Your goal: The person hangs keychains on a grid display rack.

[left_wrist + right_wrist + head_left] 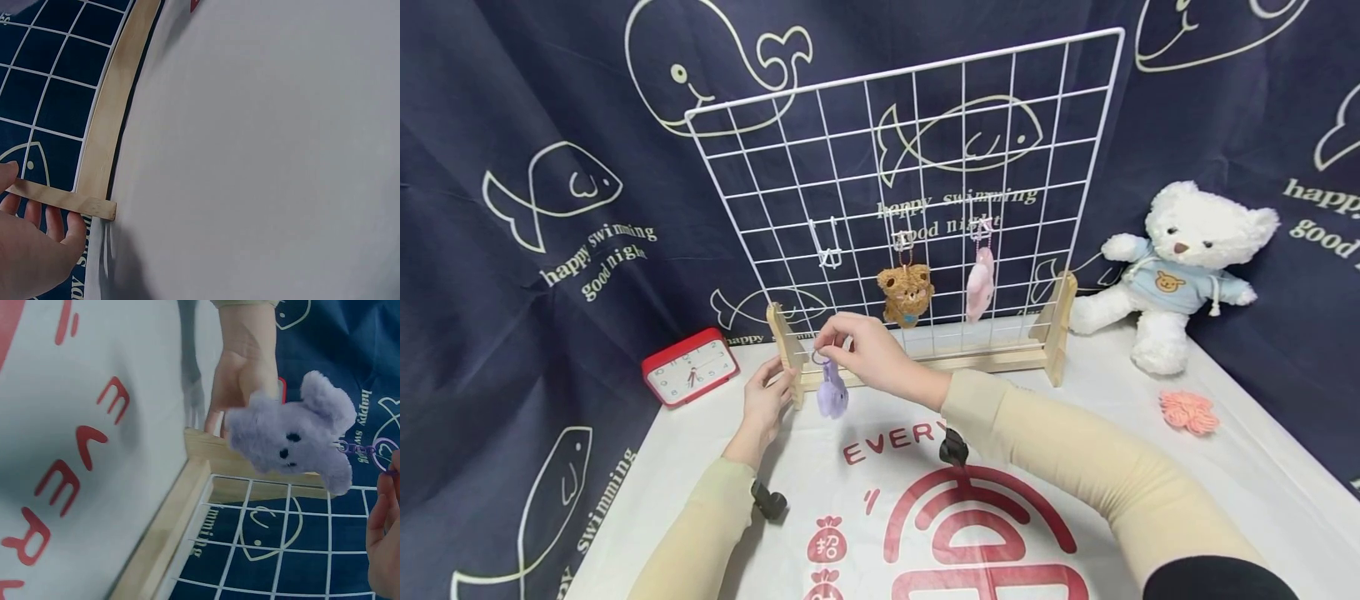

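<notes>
My right hand (874, 354) pinches the ring (377, 447) of a purple plush keychain (832, 398), in front of the lower left part of a white wire grid (867, 83). The plush hangs below the fingers; its round ears and small black eyes show in the right wrist view. My left hand (764, 402) grips the left wooden upright (69, 199) of the grid's stand, thumb on one side and fingers on the other. On the grid hang a brown bear plush (907, 293) and a pink plush (980, 287). A white hook (829, 257) to their left bears nothing.
A red alarm clock (691, 367) stands left of the stand. To the right, a white teddy bear (1180, 267) in a blue top sits behind a coral hair tie-like bundle (1189, 412). Dark blue fish-print cloth (512, 317) hangs behind; the white tabletop cloth (880, 508) carries red print.
</notes>
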Demonstrator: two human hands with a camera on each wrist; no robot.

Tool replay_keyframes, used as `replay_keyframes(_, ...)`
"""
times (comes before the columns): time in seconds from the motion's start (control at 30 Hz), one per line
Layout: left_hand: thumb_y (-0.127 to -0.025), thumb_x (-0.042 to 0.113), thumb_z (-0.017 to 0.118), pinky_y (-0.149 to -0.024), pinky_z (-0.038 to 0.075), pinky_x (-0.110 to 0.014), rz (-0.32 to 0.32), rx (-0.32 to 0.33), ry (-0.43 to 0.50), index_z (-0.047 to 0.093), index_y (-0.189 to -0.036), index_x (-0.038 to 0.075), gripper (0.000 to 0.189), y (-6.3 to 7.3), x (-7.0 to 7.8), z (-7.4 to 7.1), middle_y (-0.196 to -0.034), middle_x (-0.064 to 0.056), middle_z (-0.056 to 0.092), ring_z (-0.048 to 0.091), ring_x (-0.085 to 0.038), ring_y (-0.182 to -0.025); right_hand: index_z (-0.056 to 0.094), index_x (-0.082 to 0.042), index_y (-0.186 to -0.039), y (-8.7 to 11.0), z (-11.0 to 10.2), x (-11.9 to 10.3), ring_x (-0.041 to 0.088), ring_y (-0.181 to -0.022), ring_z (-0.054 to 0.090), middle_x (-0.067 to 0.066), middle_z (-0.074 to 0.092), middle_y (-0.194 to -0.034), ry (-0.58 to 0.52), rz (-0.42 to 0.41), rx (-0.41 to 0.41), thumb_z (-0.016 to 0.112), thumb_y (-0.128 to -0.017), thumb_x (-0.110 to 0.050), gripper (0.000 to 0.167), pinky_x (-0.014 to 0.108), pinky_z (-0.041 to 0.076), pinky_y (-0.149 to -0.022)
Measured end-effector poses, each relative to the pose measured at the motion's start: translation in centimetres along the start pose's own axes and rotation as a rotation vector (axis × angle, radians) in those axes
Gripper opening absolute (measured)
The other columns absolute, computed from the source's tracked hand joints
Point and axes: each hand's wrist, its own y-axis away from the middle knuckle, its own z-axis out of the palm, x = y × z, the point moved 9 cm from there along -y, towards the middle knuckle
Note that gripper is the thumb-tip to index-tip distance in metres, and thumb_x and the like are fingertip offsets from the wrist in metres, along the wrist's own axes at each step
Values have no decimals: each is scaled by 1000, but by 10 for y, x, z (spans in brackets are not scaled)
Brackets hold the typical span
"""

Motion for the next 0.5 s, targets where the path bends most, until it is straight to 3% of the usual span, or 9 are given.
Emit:
replay_keyframes(0.2, -101, 6, 63, -92, 54, -27, 10, -1, -16, 50, -147, 3, 48, 0, 1, -1, -139, -15, 49, 54, -27, -120, 72, -9, -93, -9, -15, -6, 10, -80, 60, -1, 66, -90, 10, 8, 76, 73, -93, -3, 6, 27, 54, -72)
replay_keyframes(0.5, -101, 6, 63, -100, 52, -32, 5, 1, -18, 50, -147, 3, 48, 1, 0, -1, -139, -15, 48, 55, -21, -116, 73, -8, -95, -17, -32, -15, 13, -80, 60, 2, 67, -92, 47, 11, 150, 72, -94, -3, 6, 27, 52, -70)
